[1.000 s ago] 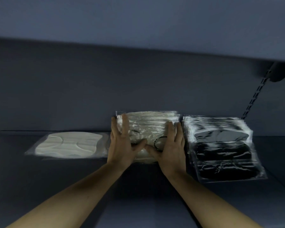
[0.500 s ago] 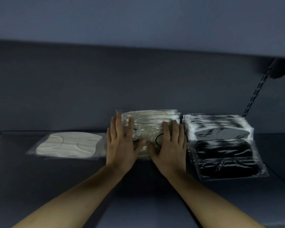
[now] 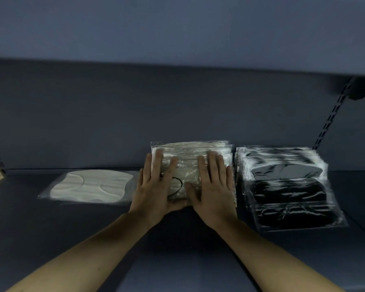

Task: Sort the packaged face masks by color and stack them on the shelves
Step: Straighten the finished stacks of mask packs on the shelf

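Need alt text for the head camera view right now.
Both hands, left hand and right hand, press flat on the middle stack of pale packaged masks on a dark shelf. A black mask stack sits right of it, a single white packaged mask left.

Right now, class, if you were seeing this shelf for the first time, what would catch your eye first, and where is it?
First, the two hands: the left hand and right hand lie flat, fingers straight, on the middle stack of pale packaged masks. Close beside it on the right stands a glossy stack of black masks, its lower packets slid forward. To the left, a single white mask packet lies flat on the shelf.
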A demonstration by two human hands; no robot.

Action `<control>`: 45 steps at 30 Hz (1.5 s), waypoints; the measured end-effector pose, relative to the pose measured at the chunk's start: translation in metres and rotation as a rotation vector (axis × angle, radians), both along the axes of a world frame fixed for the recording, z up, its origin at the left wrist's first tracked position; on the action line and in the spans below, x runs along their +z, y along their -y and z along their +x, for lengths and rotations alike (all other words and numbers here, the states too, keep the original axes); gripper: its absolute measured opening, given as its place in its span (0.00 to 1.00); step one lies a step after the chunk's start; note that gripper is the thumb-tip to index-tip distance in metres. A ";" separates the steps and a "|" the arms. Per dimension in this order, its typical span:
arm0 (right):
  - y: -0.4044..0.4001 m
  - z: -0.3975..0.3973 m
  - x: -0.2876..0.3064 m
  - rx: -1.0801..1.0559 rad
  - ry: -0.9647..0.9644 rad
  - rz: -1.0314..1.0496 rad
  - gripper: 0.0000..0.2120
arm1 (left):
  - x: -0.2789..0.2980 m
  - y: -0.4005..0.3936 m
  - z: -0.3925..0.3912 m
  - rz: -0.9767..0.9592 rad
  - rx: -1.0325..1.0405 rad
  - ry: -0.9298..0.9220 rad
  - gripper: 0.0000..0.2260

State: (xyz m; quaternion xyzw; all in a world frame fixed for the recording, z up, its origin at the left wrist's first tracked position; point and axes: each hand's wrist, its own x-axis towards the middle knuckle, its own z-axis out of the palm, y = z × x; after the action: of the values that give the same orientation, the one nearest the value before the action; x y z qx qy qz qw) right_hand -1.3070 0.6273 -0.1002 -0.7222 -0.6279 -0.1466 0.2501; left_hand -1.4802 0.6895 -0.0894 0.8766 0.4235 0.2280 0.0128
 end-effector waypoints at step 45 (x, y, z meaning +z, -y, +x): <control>0.082 -0.088 0.053 0.008 0.013 -0.234 0.33 | 0.067 0.090 -0.086 -0.035 0.129 -0.348 0.43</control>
State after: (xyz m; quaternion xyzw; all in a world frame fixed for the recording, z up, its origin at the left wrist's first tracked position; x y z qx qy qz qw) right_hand -1.3945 0.5448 -0.0470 -0.7431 -0.6452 -0.0763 0.1606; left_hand -1.5659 0.5998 -0.0220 0.8736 0.4784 0.0660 -0.0602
